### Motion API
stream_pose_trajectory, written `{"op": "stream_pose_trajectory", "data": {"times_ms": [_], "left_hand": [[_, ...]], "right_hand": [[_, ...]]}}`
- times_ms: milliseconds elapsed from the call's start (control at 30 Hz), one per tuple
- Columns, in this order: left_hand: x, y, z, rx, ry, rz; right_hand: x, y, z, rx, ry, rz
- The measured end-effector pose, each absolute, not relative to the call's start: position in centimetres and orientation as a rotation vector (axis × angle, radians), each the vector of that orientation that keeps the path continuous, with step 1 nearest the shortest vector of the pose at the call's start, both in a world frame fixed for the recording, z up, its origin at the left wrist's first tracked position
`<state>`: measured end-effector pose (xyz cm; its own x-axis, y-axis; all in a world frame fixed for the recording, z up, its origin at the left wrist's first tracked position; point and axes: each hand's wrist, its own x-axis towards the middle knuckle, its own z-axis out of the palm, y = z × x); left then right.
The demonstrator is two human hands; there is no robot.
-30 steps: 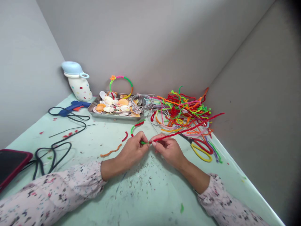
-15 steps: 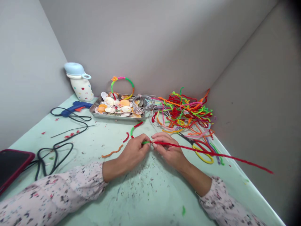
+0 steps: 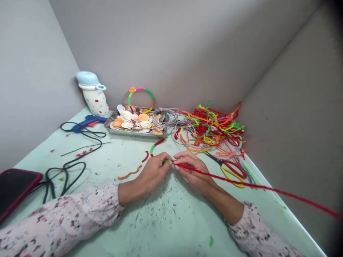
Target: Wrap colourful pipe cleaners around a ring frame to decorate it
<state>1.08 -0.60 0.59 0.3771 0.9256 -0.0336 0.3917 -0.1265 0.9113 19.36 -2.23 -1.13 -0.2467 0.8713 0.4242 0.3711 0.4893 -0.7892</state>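
My left hand (image 3: 158, 171) is closed on a curved piece wrapped in red and green pipe cleaner (image 3: 153, 146), whose free end sticks out beyond my knuckles. Close beside it, my right hand (image 3: 193, 171) pinches a long red pipe cleaner (image 3: 233, 181) near the spot where it meets the green wrapping. The red length runs over my right hand and out toward the right edge of the view. My fingertips hide the exact join. Short orange (image 3: 130, 173) and red pipe cleaner scraps (image 3: 145, 156) lie left of my left hand.
Behind my hands sit a metal tray (image 3: 134, 133) of seashells, a colourful ring (image 3: 154, 95), coiled grey wire (image 3: 163, 116) and heaped pipe cleaners (image 3: 214, 125). Scissors (image 3: 233, 171) lie right. A blue glue gun (image 3: 88, 122), bottle (image 3: 95, 100), black cable (image 3: 65, 166) and phone (image 3: 20, 192) are left.
The red pipe cleaner's free end has swung right and downward, toward the view's edge. Both hands stay nearly in place, and the whole view has shifted slightly.
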Motion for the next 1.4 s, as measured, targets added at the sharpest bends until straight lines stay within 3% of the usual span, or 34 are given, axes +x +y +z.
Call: {"op": "stream_pose_trajectory", "data": {"times_ms": [833,1400], "left_hand": [[0.76,-0.32,0.96,1.646,1.048,0.779],[1.05,-0.23,1.0,1.819,1.152,0.811]], "right_hand": [[19.81,-1.69,-1.11,-0.868,-2.022,0.399],[19.4,-2.2,-0.77,-0.923,-1.952,0.46]]}}
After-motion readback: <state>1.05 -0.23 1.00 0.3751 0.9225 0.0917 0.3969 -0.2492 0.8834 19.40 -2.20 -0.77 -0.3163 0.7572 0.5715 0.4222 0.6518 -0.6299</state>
